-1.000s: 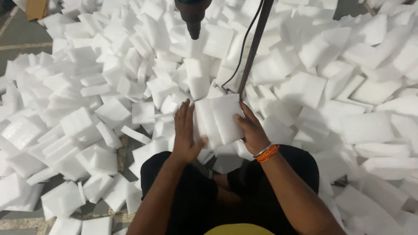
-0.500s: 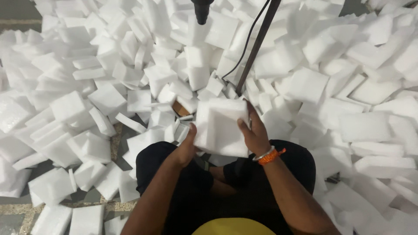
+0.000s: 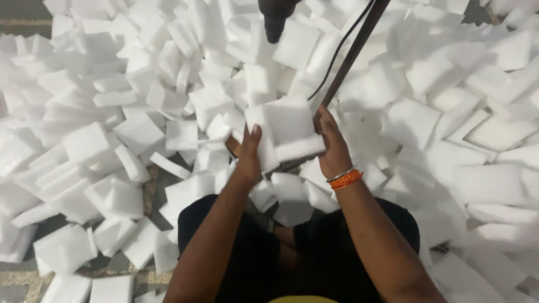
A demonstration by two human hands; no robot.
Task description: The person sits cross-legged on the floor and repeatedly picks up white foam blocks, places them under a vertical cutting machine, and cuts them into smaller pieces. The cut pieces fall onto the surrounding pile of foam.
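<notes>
Countless white rectangular foam blocks [image 3: 115, 196] heaped across the floor, far too many to count, ringing the seated person on three sides and burying most of the ground (a few grey gaps showing at lower left). One dark slanted metal rod [image 3: 351, 62] rising from just behind the hands toward the top edge, with one thin black cable [image 3: 331, 67] looping beside it. One dark tool nose [image 3: 275, 22] hanging down from the top edge, above the hands and apart from them. Two dark-clad legs [image 3: 359, 235] folded at the bottom, loose blocks wedged between the knees.

Two hands raised in front of the chest, one small stack of white foam slabs [image 3: 289, 132] pressed between them, seemingly two or three pieces, exact count unclear. Left hand [image 3: 249, 157] upright, palm turned inward, fingers straight and flat against the stack's left face. Right hand [image 3: 331, 146] cupped round the right edge, thumb to the front, remaining fingers hidden behind the foam. One orange beaded bracelet [image 3: 346, 179] and one thin silver bangle [image 3: 341, 174] on the right wrist. Stack held clear of the heap, just before the rod's foot.
</notes>
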